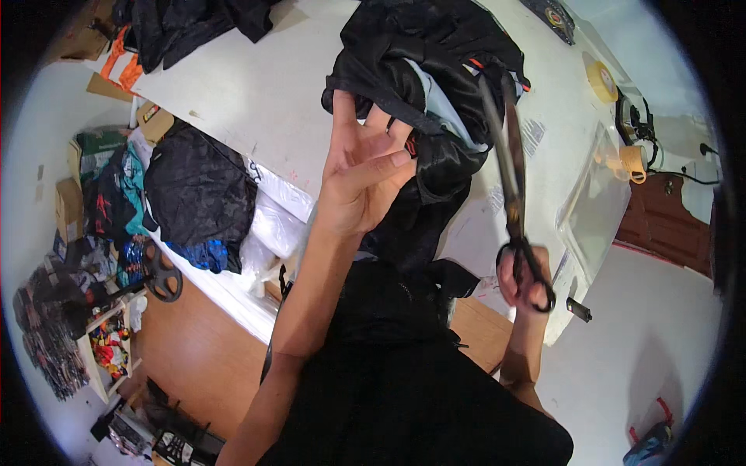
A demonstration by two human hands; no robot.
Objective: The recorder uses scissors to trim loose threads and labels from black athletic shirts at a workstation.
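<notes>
A black garment [396,52] with a pale inner patch lies bunched on the white table [256,99], its lower folds hanging towards my body. My left hand [367,169] is palm up at its near edge, the fingertips tucked under the black cloth and the thumb lying across the palm. Through the handles of large metal scissors [513,175] go the fingers of my right hand [524,279]. The blades point away from me, close to the garment's right side, and look slightly apart. Whether they touch the cloth cannot be told.
More black clothing [198,29] lies at the table's far left. Clothes [198,180] and plastic-wrapped packs [274,221] are piled left of the table. A tape roll [602,81], a mug [632,163] and a clear plastic sheet [588,204] are on the right.
</notes>
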